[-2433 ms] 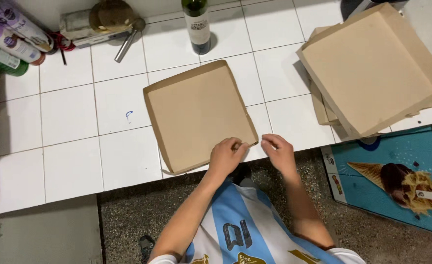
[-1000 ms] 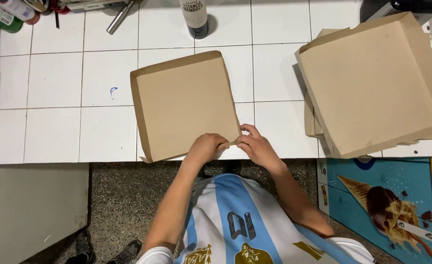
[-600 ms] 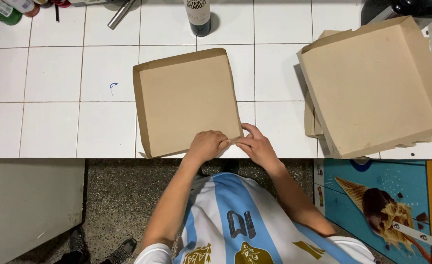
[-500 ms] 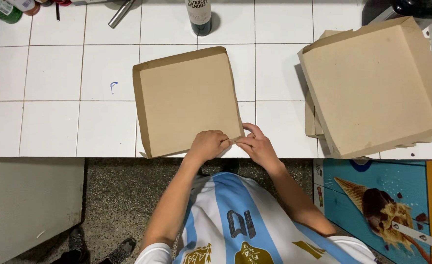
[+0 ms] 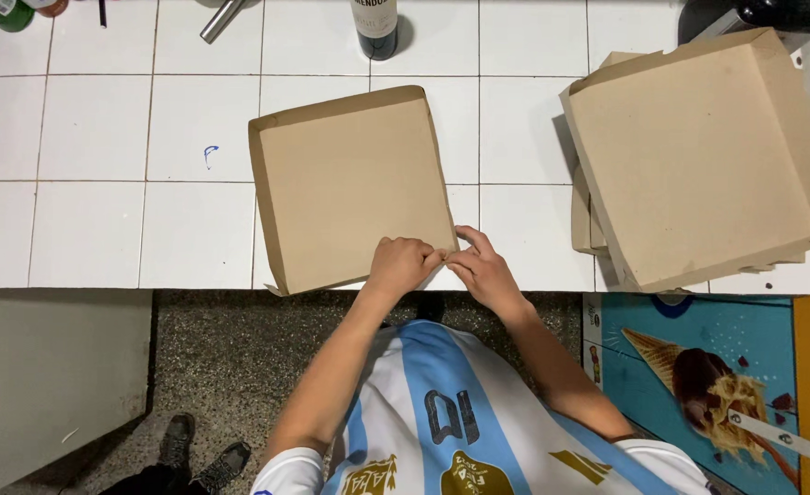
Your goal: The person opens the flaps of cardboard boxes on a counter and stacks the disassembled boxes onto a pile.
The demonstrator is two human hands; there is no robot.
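A shallow brown cardboard box tray (image 5: pixel 345 183) lies on the white tiled counter (image 5: pixel 93 220), its raised walls showing along the left and far sides. My left hand (image 5: pixel 401 263) and my right hand (image 5: pixel 478 268) meet at the tray's near right corner. Both pinch the cardboard there, fingertips touching each other. The corner flap itself is hidden under my fingers.
A stack of folded brown cardboard boxes (image 5: pixel 707 156) sits at the right of the counter. A dark glass bottle (image 5: pixel 376 20) stands behind the tray. A metal tool (image 5: pixel 221 18) and a green bottle (image 5: pixel 1 11) lie at the far left. A blue freezer lid (image 5: pixel 716 376) is below right.
The view has shifted, so the tray sits more central. My hands stay pinched on the near right corner, with only slight finger movement.
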